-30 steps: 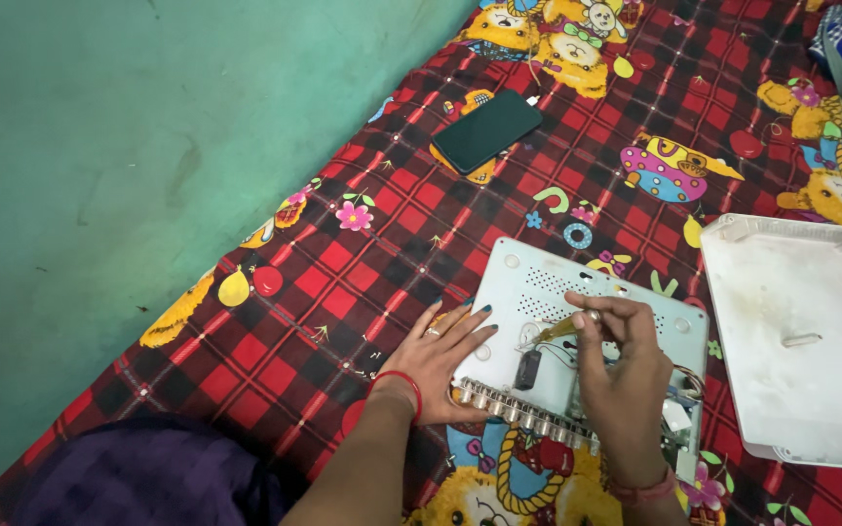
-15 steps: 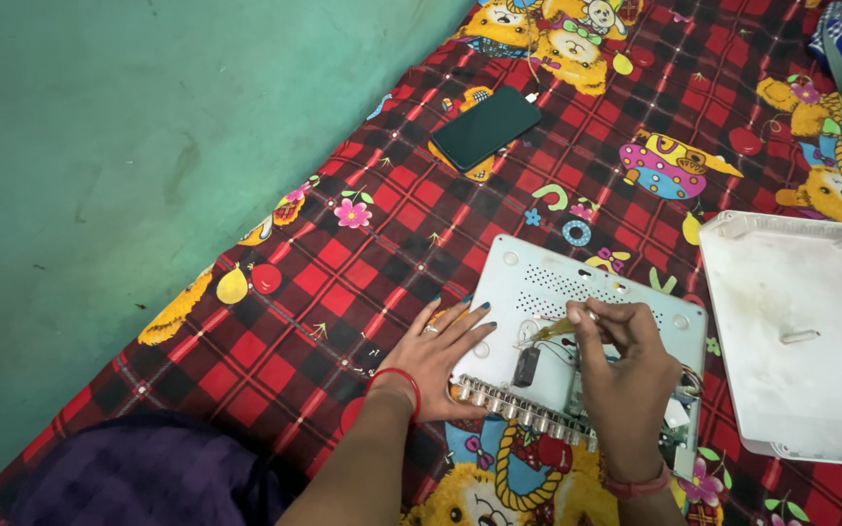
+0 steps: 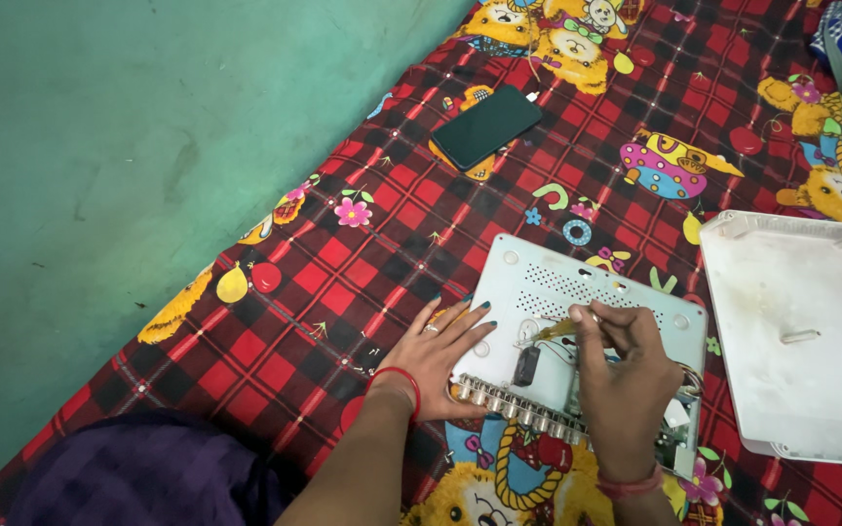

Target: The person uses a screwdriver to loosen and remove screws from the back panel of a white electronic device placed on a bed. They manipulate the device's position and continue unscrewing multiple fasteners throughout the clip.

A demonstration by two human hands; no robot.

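While my left hand (image 3: 439, 353) lies flat and released, fingers spread on the near-left corner of the white device case (image 3: 577, 292), my right hand (image 3: 624, 378) is clenched round a thin yellow-handled tool (image 3: 559, 330) whose tip points left over the case. The case rests on the red checked bedsheet (image 3: 343, 292), near the middle right of the scene — a pale, shallow tray with rounded corners, rows of small vent holes on its far half, a line of metal connectors (image 3: 509, 407) along its near edge and a small dark part (image 3: 526, 365) with wires inside. Just to its right lies the white cover (image 3: 811, 341). Farther off, a dark phone (image 3: 486, 127).
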